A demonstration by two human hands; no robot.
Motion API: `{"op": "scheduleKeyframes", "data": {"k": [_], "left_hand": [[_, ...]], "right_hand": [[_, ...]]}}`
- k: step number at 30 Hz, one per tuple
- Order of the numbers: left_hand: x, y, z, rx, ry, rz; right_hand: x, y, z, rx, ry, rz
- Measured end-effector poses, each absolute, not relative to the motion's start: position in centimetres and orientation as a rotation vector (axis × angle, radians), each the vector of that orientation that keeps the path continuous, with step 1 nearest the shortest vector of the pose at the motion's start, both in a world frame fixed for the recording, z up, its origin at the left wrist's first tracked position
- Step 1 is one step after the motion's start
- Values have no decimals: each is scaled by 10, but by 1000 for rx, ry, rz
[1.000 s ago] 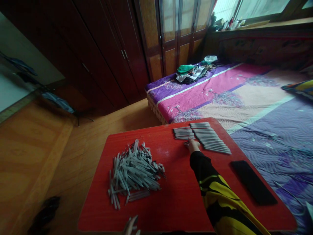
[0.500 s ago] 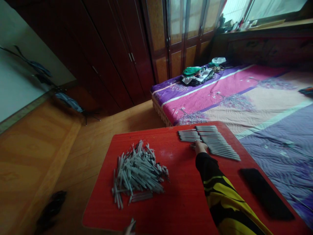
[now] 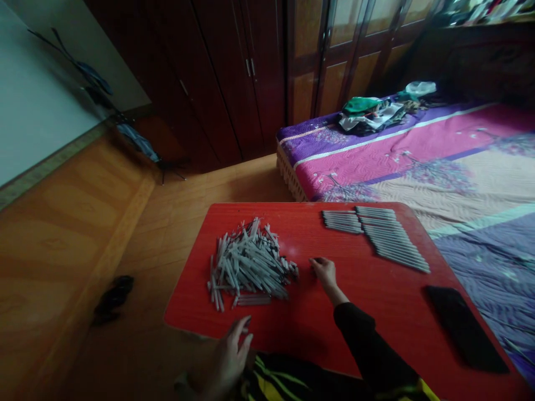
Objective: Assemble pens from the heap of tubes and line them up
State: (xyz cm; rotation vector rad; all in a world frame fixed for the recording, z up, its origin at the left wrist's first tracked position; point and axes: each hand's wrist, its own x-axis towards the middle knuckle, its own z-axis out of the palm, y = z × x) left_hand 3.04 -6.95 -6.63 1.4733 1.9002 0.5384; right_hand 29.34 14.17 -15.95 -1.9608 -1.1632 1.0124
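Right hand (image 3: 324, 270): stick pile (image 3: 249, 264) near at 9 o'clock, fingers bunched (cannot tell whether pinching anything) | Left hand (image 3: 234, 346): pile at 12 o'clock, fingers spread

Single head-worn view, forward and down over the red table (image 3: 388, 295).

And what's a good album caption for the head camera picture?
Right hand between a messy heap of pale sticks and neat rows on a red table.
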Motion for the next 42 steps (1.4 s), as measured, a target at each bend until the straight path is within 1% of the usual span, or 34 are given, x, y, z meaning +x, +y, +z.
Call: {"op": "scheduleKeyframes", "data": {"k": [3, 6, 12, 18, 25, 31, 37, 42], "left_hand": [[30, -60, -60, 1501, 1873, 514], [28, -52, -56, 1544, 1827, 504], [22, -37, -52, 1645, 1719, 525], [16, -24, -48, 1686, 1659, 545], [11, -15, -44, 1727, 1614, 552], [3, -7, -61, 1760, 1618, 533], [-5, 23, -85, 1974, 1667, 397], [8, 59, -92, 2144, 1584, 273]], "right_hand": [[256, 103, -164, -2054, -1488, 1034], [232, 80, -165, -2129, -1730, 971], [218, 71, -161, -2223, -1973, 861], [215, 79, -157, -2321, -2066, 697], [206, 88, -155, -2321, -2124, 710], [201, 80, -150, -2285, -2124, 701], [206, 64, -151, -2281, -2027, 655], [211, 56, -150, -2246, -1942, 645]]}}
